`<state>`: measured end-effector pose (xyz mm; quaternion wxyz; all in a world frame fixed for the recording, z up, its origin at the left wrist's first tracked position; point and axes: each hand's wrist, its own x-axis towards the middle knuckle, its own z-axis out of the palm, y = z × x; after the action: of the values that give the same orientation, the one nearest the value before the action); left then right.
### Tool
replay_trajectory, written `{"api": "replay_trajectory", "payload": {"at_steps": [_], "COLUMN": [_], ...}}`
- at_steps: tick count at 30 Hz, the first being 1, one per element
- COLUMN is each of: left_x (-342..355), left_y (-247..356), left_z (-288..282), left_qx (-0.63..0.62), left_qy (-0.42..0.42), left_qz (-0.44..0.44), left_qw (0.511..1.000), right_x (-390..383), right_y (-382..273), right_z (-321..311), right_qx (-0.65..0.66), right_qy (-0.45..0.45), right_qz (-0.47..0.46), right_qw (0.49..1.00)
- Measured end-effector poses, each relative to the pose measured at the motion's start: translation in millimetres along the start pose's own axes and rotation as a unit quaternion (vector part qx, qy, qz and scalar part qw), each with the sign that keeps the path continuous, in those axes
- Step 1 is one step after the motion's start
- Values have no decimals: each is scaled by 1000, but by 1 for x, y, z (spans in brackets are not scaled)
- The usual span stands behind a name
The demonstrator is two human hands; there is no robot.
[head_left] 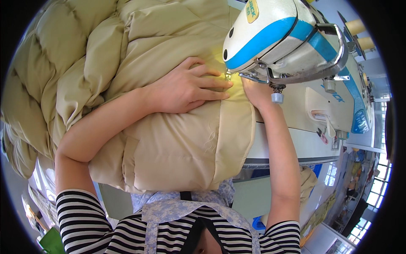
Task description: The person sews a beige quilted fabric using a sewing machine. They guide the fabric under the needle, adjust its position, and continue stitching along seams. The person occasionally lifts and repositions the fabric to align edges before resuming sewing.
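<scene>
A puffy beige padded jacket (169, 144) spreads over the sewing machine bed and hangs toward my lap. My left hand (190, 86) lies flat on it, fingers stretched toward the presser foot (228, 76). Beyond the foot, my right hand (256, 91) rests at the jacket's right edge, its fingers mostly hidden under the machine head. The white and blue sewing machine (270, 42) has its lamp lighting the cloth by the needle. Loose thread (210, 137) lies on the cloth near the seam.
Small pink-handled thread snips (322, 136) lie on the white table (292, 144) to the right. Thread cones (357, 27) stand behind the machine. A green bin (53, 241) is at the lower left. Bunched beige fabric (308, 182) is below the table at the right.
</scene>
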<state>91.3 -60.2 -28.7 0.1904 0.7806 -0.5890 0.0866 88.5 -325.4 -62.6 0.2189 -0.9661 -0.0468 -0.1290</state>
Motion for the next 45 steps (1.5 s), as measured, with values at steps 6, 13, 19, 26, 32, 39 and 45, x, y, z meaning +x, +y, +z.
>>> {"api": "replay_trajectory", "payload": {"at_steps": [6,13,19,26,32,39,45], "left_x": [-11,-42,-64,-38,-22,-19,-13], "left_y": [70,133,109,122,114,110,112], "left_z": [-17,-12,-21,-27,-9,0,-3], "left_qx": [-58,62,62,-1,9,5,64], "left_qy": [-43,-19,-35,-18,79,115,32], "left_qz": [-85,-103,-42,-80,-131,-175,-134], "left_qw": [994,993,997,997,988,978,988], "right_x": [-87,-206,-234,-248,-242,-255,-242], "right_y": [-41,-80,-72,-65,-82,-61,-63], "right_z": [-70,-89,-78,-40,-53,-25,-67], "right_qx": [554,543,492,590,619,544,326], "right_qy": [-9,-367,-447,-293,-252,-292,-396], "right_qz": [203,351,300,312,323,268,228], "right_qw": [807,669,684,685,670,739,827]}}
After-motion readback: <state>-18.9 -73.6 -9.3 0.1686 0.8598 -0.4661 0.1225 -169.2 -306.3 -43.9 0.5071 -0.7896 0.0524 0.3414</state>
